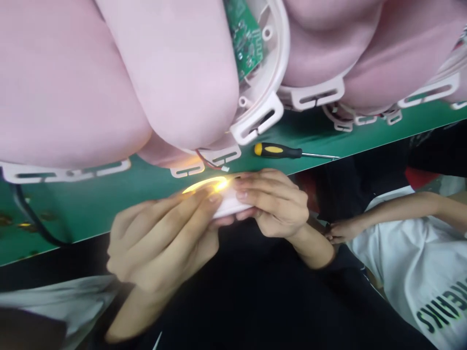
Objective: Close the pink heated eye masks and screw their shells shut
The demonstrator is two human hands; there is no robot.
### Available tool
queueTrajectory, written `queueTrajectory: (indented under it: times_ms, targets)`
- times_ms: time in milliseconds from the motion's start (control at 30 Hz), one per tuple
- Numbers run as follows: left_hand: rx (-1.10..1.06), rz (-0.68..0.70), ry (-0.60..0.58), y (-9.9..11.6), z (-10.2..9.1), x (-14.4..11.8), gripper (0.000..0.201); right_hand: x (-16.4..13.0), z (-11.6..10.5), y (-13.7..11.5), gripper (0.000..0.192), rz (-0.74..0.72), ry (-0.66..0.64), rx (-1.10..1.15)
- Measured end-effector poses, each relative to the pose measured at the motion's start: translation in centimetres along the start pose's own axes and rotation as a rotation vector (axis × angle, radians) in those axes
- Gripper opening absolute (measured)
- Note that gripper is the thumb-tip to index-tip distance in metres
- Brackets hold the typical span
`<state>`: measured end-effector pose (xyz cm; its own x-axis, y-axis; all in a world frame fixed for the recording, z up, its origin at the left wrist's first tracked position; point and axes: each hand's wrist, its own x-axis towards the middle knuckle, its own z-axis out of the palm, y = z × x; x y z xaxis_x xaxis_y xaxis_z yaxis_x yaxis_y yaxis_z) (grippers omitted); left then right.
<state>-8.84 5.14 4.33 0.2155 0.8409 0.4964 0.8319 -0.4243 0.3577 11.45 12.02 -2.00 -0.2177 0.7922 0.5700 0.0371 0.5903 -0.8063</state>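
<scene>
Between my two hands is a small white plastic device [233, 203] with a glowing yellow light ring along its far side. My left hand [164, 238] grips its left end, the fingers over the top and the thumb partly hidden below. The right end is pinched by the fingers of my right hand [277, 201]. Just beyond the device, a thin cable with a small white connector [225, 168] hangs from a pink padded piece. The underside of the device is hidden by my fingers.
Large pink padded pieces [189, 73] with white slotted tabs cover the green table [153, 189]. One white shell holds a green circuit board [246, 41]. A black-and-yellow screwdriver [279, 150] lies near the table edge. At right is another person's arm [401, 211].
</scene>
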Motion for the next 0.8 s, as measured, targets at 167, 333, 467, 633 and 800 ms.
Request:
queueTrajectory:
  times_ms: [167,333,467,633,800]
  targets:
    - [0.027,0.015,0.022,-0.1,0.7,0.1,0.063,-0.1,0.0,0.5,0.016,0.003,-0.065,0.018]
    - [0.059,-0.051,-0.029,0.6,0.2,0.4,0.049,0.1,-1.3,0.9,0.038,0.048,-0.112,0.036]
    - [0.000,-0.188,-0.086,0.8,-0.9,0.3,0.059,-1.0,-2.0,1.3,0.041,0.154,-0.215,0.046]
    - [0.049,-0.137,-0.203,0.1,-2.1,0.2,0.031,-1.4,-2.0,1.4,0.038,0.155,-0.219,0.017]
    - [0.093,-0.102,-0.041,-0.9,-5.8,-2.0,0.023,1.2,-3.3,0.3,0.031,-0.050,-0.082,-0.039]
